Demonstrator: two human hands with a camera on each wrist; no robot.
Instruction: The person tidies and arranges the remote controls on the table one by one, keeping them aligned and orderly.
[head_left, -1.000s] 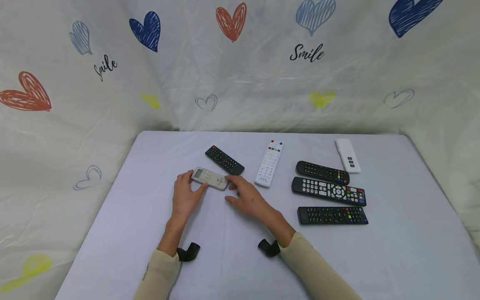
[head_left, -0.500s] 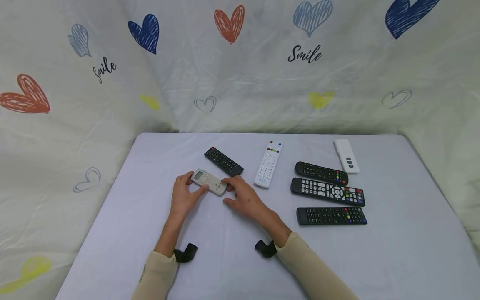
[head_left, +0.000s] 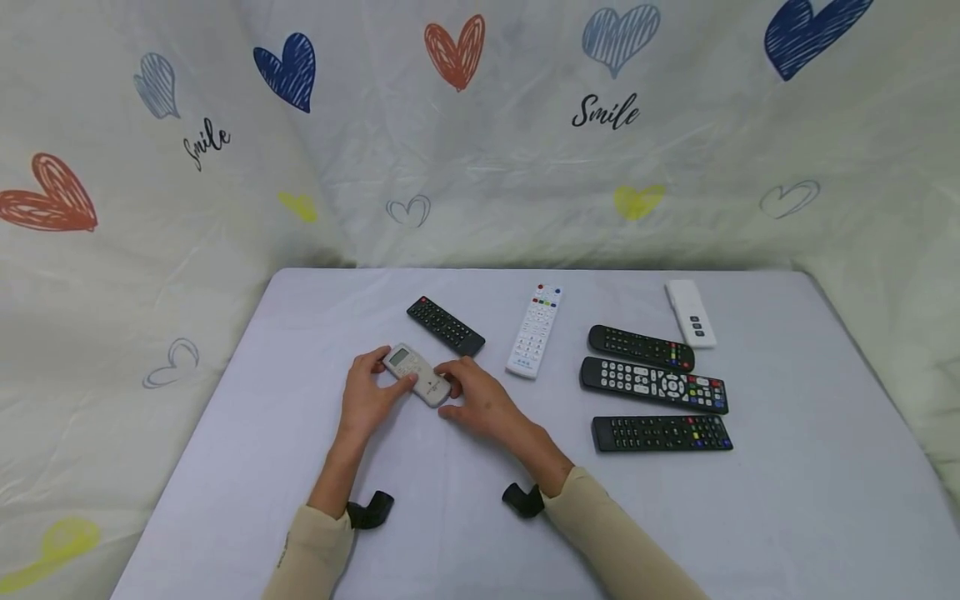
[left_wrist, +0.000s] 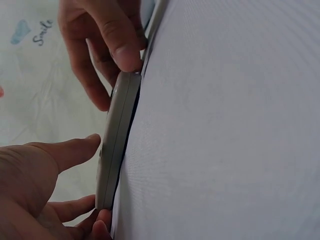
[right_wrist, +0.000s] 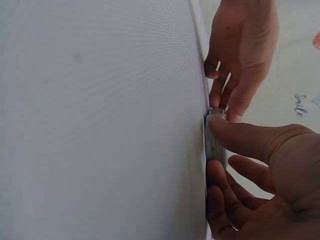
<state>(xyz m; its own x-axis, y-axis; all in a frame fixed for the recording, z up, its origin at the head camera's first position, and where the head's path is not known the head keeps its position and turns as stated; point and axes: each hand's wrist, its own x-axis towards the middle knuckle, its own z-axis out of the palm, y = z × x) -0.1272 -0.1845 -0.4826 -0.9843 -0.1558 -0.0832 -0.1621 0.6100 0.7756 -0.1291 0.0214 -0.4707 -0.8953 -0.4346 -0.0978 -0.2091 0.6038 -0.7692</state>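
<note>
A light grey air-conditioner remote [head_left: 431,387] with a small screen lies slanted on the white table, between both hands. My left hand [head_left: 366,404] grips its upper left end, fingertips at the far edge and thumb across the face. At the lower right end, my right hand [head_left: 483,403] pinches it, index finger on the right edge and thumb by the bottom end. The left wrist view has the remote [left_wrist: 116,140] edge-on, low against the cloth. From the right wrist, my right thumb lies on the end of the remote [right_wrist: 213,145]; its fingers curl at the side.
Just behind is a black remote [head_left: 446,326]; a white remote [head_left: 534,332] lies to its right. Three black remotes, upper [head_left: 641,348], middle [head_left: 654,385] and lower [head_left: 662,434], lie stacked in rows at right. A white remote [head_left: 691,313] with few buttons is behind them.
The air-conditioner remote has turned clockwise, its lower right end swinging toward the person. My right hand has moved slightly left with it; the left hand stays nearly in place.
</note>
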